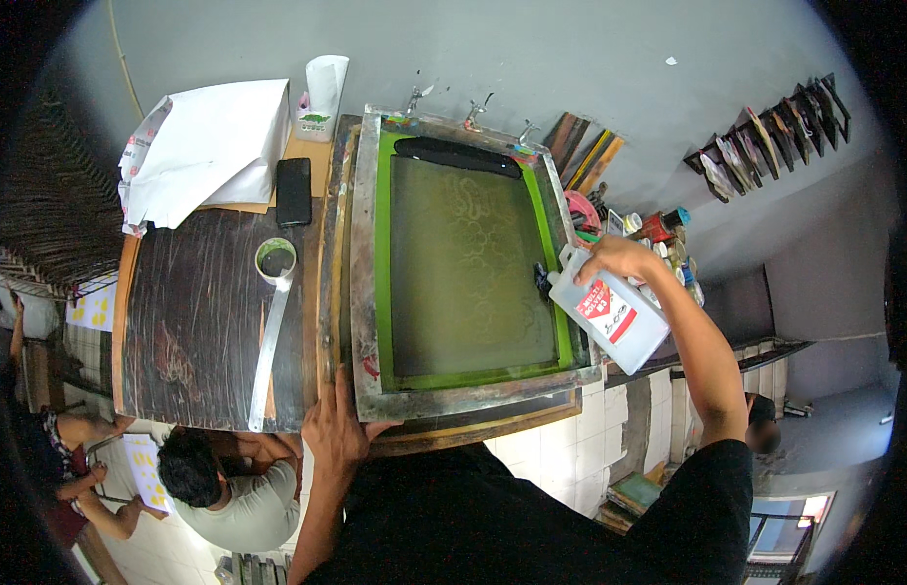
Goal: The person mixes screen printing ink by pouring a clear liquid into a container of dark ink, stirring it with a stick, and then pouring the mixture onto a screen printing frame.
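A metal-framed printing screen with green tape around its olive mesh lies flat on a wooden table. My left hand rests on its near left corner, fingers spread on the frame. My right hand grips a translucent plastic bottle with a red and white label, tilted so its dark spout points down at the screen's right edge. A black squeegee lies across the far end of the mesh.
A small cup of dark green ink, a long metal strip, a black phone and white paper sheets sit on the left tabletop. Jars and tape rolls crowd the right. A person sits on the tiled floor below left.
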Action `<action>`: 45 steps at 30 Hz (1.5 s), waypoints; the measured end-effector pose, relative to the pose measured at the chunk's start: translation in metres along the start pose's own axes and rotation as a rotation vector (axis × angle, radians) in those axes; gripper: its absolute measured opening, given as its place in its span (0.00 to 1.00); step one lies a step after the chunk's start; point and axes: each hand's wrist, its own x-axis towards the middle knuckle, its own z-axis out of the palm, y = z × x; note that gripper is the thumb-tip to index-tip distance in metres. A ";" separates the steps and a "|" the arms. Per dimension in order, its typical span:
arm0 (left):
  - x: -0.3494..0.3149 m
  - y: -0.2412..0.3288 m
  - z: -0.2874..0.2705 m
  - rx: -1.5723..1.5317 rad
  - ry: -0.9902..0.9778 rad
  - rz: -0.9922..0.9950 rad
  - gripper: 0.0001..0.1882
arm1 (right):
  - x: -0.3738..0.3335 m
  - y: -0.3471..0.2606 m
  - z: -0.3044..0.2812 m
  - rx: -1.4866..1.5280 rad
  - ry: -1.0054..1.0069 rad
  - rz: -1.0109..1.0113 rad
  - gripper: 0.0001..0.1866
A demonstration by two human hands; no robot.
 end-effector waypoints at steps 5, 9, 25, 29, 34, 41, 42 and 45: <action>-0.001 0.000 -0.002 -0.021 -0.054 -0.046 0.60 | -0.003 -0.017 -0.013 -0.079 0.029 0.081 0.30; -0.002 -0.001 0.001 -0.009 -0.021 -0.026 0.60 | -0.003 -0.009 -0.013 -0.034 0.040 0.096 0.31; -0.001 0.002 -0.003 -0.013 -0.066 -0.052 0.61 | -0.014 -0.014 -0.013 -0.069 0.012 0.061 0.30; -0.001 0.001 -0.002 -0.011 -0.057 -0.044 0.61 | -0.017 -0.012 -0.011 -0.082 0.016 0.072 0.29; -0.002 0.001 -0.001 -0.028 -0.071 -0.065 0.62 | -0.018 -0.009 -0.010 -0.063 0.035 0.060 0.29; -0.001 0.002 -0.003 -0.013 -0.065 -0.048 0.62 | -0.020 -0.011 -0.006 -0.069 0.049 0.068 0.28; -0.001 0.002 -0.003 -0.009 -0.062 -0.042 0.62 | -0.021 -0.012 -0.006 -0.078 0.059 0.080 0.28; 0.000 0.003 -0.003 -0.019 -0.051 -0.027 0.61 | -0.021 -0.006 -0.003 -0.021 0.066 0.066 0.29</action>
